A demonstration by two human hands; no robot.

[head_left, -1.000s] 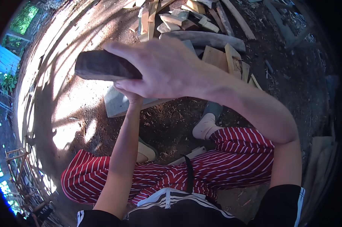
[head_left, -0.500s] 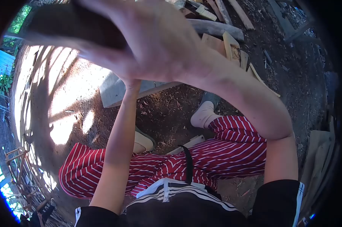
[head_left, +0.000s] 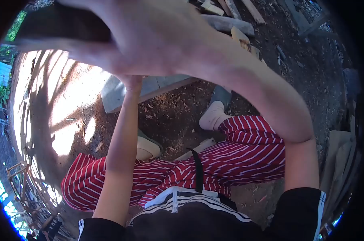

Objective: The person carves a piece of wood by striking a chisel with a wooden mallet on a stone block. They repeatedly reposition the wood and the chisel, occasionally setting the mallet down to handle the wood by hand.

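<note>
Raised close to the camera, my right hand [head_left: 146,38] fills the upper middle of the view. Its fingers and thumb are around a dark, blurred object [head_left: 65,26] at the upper left, whose kind I cannot tell. My left hand [head_left: 130,82] reaches forward below it, with only the wrist and the heel of the hand showing. Its fingers are hidden behind the right hand. Beyond and beside the left wrist lies a grey board or slab [head_left: 166,86] on the ground, partly covered from view by both hands.
Split wood pieces [head_left: 240,35] and a thick grey log [head_left: 228,25] lie at the upper right. My legs in striped trousers [head_left: 246,156] spread either side of a small wooden strip [head_left: 198,148]. Planks [head_left: 339,160] stand at the right; thin sticks [head_left: 33,193] pile up lower left.
The right hand and the dark object have shifted slightly left and up in view. The scene has shifted a little the same way; the left arm still reaches forward.
</note>
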